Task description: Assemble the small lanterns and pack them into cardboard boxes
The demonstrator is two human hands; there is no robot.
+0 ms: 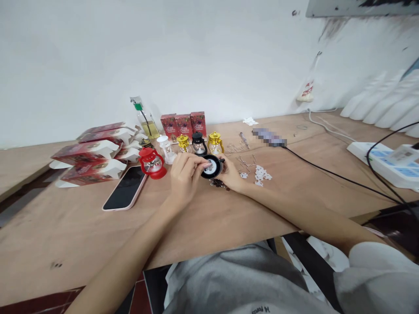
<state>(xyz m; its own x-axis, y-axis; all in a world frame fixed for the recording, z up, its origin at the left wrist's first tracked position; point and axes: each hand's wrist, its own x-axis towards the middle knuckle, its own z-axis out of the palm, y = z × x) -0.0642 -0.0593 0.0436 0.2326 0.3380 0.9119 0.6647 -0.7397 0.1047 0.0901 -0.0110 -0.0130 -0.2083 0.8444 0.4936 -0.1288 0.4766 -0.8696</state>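
Note:
A small black toy lantern [212, 167], tipped so its round base faces me, is held between both hands above the wooden table [229, 218]. My right hand [231, 175] grips it from the right side. My left hand [185, 176] pinches with its fingertips at the base's rim; what the fingertips hold is too small to make out. Just behind stand a red lantern [152, 162], a white one [166, 148], two gold ones [215, 143] and another black one [198, 144].
A phone [126, 188] lies screen-up at the left, beside stacked red-and-white boxes [93, 158]. Three red boxes [183, 124] and a bottle [146, 117] stand at the wall. Small white tabs [260, 173] and wire bits lie right of my hands. A power strip [386, 163] with black cables sits far right.

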